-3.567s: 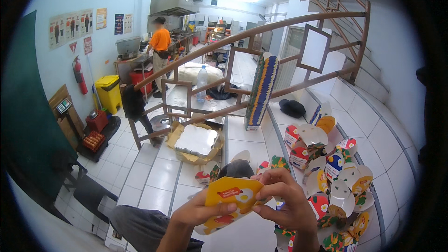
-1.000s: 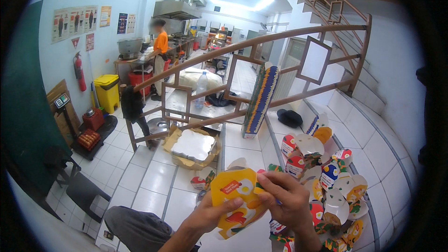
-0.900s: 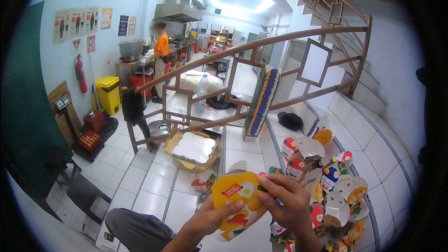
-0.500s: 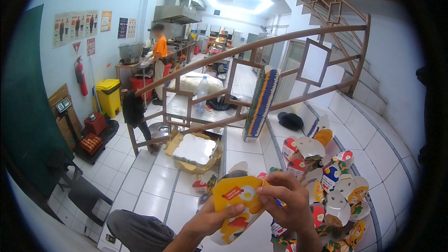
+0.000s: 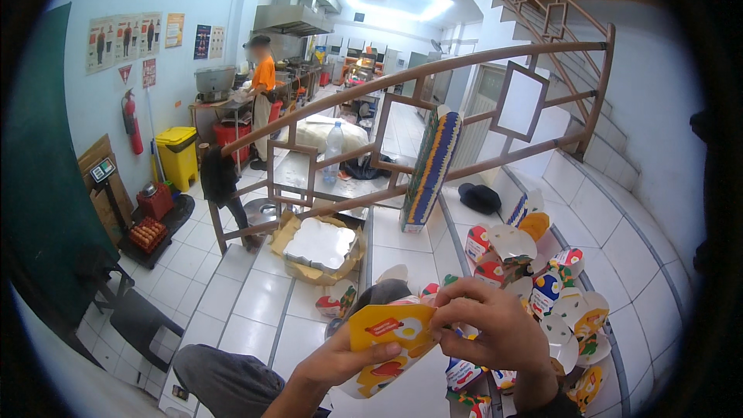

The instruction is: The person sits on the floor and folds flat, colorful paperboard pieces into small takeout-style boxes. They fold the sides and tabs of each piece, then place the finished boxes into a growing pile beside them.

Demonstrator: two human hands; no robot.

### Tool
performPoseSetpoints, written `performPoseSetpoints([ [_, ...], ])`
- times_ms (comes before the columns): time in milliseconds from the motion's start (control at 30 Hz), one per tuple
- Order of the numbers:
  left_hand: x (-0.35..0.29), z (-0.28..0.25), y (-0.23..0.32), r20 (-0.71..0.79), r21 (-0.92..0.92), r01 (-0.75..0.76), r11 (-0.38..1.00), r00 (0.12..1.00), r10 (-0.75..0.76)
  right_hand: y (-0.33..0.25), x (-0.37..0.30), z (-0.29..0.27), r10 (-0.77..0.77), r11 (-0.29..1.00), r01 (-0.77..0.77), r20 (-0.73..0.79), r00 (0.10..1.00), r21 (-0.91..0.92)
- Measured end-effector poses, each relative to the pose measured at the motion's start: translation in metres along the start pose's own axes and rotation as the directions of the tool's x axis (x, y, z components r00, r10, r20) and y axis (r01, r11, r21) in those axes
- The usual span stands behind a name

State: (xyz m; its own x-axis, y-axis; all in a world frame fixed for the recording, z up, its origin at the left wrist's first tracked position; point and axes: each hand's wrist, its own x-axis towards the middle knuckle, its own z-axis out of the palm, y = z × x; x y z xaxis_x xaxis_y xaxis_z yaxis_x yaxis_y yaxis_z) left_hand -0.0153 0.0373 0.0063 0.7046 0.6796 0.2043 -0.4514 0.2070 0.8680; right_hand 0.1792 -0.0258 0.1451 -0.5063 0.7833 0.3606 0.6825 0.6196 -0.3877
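Note:
A yellow folding food carton (image 5: 379, 333) printed with fried eggs is held in front of me, tilted. My left hand (image 5: 344, 360) grips its lower left side, the thumb lying across the printed face. With bent fingers, my right hand (image 5: 487, 325) pinches the carton's upper right edge; the fingertips are partly hidden behind the panel. A dark rounded thing (image 5: 379, 292) shows just behind the carton. To the right of my hands lies a heap of opened red, yellow and blue cartons (image 5: 561, 325) on the white tiled steps.
An open brown box (image 5: 288, 267) holds a stack of white card (image 5: 319, 244). A tall stack of flat cartons (image 5: 433, 170) leans on the brown railing (image 5: 333, 101). A black cap (image 5: 481, 198) lies beyond the heap. A person in orange (image 5: 263, 73) stands at the far counter.
The carton's top has tipped and dropped slightly, so its printed face looks foreshortened. My right hand has shifted a little right, still at the edge. The far person's head has turned.

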Motion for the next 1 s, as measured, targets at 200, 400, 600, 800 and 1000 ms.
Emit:
performPoseSetpoints([
  [200, -0.003, -0.005, 0.002, 0.063, -0.013, -0.031, 0.999, 0.998, 0.031, -0.007, 0.004, -0.005, 0.006, 1.0, -0.006, 0.021, 1.0, -0.024],
  [400, -0.004, -0.002, 0.0, 0.119, -0.019, -0.034, 0.999, 0.992, 0.036, -0.003, -0.002, -0.011, 0.035, 0.999, -0.036, 0.091, 0.995, 0.008],
  [600, -0.011, 0.007, 0.008, 0.132, 0.03, 0.06, 0.998, 0.989, -0.064, -0.003, -0.003, 0.001, 0.009, 1.0, -0.01, -0.036, 0.999, -0.029],
  [800, -0.015, -0.004, -0.012, 0.199, -0.019, 0.075, 0.997, 0.978, -0.069, 0.009, -0.016, 0.009, -0.109, 0.979, 0.124, -0.099, 0.989, 0.163],
  [1000, -0.018, 0.003, -0.025, 0.083, -0.036, -0.034, 0.999, 0.996, 0.037, 0.023, -0.036, 0.067, 0.34, 0.751, 0.003, -0.392, 0.855, 0.66],
])
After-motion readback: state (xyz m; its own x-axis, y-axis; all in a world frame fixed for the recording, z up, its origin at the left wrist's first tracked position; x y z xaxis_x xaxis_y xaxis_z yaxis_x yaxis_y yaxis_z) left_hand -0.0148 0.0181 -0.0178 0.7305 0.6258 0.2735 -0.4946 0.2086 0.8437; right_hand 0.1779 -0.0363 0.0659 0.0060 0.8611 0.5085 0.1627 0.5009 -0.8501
